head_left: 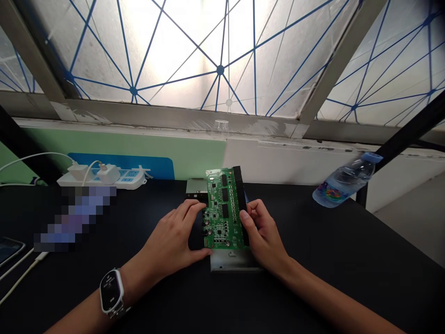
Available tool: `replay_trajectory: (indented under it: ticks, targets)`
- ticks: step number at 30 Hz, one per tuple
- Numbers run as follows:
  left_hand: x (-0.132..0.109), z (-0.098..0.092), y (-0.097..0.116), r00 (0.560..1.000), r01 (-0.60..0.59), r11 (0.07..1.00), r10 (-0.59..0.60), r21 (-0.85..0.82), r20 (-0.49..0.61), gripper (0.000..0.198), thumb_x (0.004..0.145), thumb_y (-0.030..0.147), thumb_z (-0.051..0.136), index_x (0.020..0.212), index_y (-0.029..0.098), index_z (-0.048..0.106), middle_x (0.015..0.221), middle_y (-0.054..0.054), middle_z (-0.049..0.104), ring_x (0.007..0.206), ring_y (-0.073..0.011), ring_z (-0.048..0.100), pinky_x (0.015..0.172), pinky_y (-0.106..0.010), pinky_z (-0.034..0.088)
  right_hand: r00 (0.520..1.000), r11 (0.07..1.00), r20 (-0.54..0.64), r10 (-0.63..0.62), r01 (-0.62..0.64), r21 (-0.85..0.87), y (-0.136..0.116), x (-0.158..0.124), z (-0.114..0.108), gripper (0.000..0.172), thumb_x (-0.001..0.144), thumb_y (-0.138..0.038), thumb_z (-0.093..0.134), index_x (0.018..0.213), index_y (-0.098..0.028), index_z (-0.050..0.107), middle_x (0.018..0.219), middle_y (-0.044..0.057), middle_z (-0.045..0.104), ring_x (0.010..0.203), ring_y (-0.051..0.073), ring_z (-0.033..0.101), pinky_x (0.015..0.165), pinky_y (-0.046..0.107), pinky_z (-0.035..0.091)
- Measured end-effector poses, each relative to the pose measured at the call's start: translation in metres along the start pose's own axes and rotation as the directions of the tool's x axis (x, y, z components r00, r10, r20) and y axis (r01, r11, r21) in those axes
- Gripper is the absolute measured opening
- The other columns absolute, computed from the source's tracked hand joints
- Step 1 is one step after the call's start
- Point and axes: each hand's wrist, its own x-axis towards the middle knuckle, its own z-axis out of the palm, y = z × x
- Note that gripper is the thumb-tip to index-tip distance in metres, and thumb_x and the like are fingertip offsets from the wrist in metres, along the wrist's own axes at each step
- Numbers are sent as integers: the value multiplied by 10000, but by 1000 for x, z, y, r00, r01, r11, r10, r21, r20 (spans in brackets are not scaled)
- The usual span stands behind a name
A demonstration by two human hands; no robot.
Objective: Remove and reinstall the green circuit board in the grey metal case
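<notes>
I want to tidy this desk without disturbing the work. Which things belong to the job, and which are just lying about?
Job:
- green circuit board, between left hand and right hand
- metal piece partly beneath it, probably

Lying about, apparently:
- plastic bottle
- power strip with plugs
- dark-screened device, left edge
- clear cup

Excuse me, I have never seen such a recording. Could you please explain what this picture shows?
Of course. There is no robot: these are a person's own bare hands, seen by a camera worn on the head, looking forward and down. The right hand holds a green circuit board by its right side; the left hand is at its left edge. A grey metal piece shows below the board. On the black table are also a plastic bottle, right, and a phone, far left. One patch is pixelated.
</notes>
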Motion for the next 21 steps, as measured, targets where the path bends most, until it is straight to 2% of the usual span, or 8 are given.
replay_trajectory:
  ticks: [6, 14, 21]
  targets:
    - [0, 0, 1, 1000, -12, 1000, 12, 8, -3, 846, 723, 536, 854, 1416, 251, 462, 1433, -157, 547, 1264, -418, 582, 1001, -546, 500, 1000, 999, -1, 5, -5, 51, 2, 0, 0, 268, 1057, -399, 468, 848, -255, 383, 701, -65, 365, 596, 130, 325, 534, 263, 311]
    - [0, -1, 0, 999, -45, 996, 45, 82, -6, 766, 772, 515, 804, 1389, 229, 451, 1403, -180, 570, 1277, -416, 584, 1013, -533, 503, 999, 999, 13, 33, -33, 33, 0, 3, 0, 281, 1035, -402, 521, 835, -245, 401, 672, -71, 379, 594, 122, 341, 551, 262, 311]
    - [-2, -4, -1, 973, -174, 977, 189, 119, -133, 805, 745, 394, 811, 1396, 206, 377, 1360, -190, 582, 1232, -396, 623, 939, -519, 564, 995, 995, 48, 90, -88, -55, 5, 9, -5, 291, 938, -477, 674, 935, -215, 546, 646, -54, 503, 585, 137, 450, 609, 294, 397]
